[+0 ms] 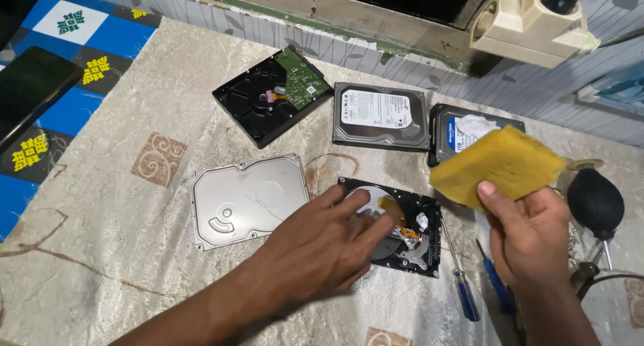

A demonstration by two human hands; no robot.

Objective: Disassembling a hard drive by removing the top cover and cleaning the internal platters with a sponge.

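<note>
Left hand on opened drive; right hand lifts sponge.

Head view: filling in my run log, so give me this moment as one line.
left hand: on opened hard drive | right hand: holds yellow sponge | lid: off, beside drive | screwdrivers: on table

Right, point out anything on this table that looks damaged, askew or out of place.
The hard drive under the left hand lies open, platter bare, its silver cover beside it. The black drive behind lies upside down with its green circuit board askew. The right hand holds a yellow sponge.
</note>
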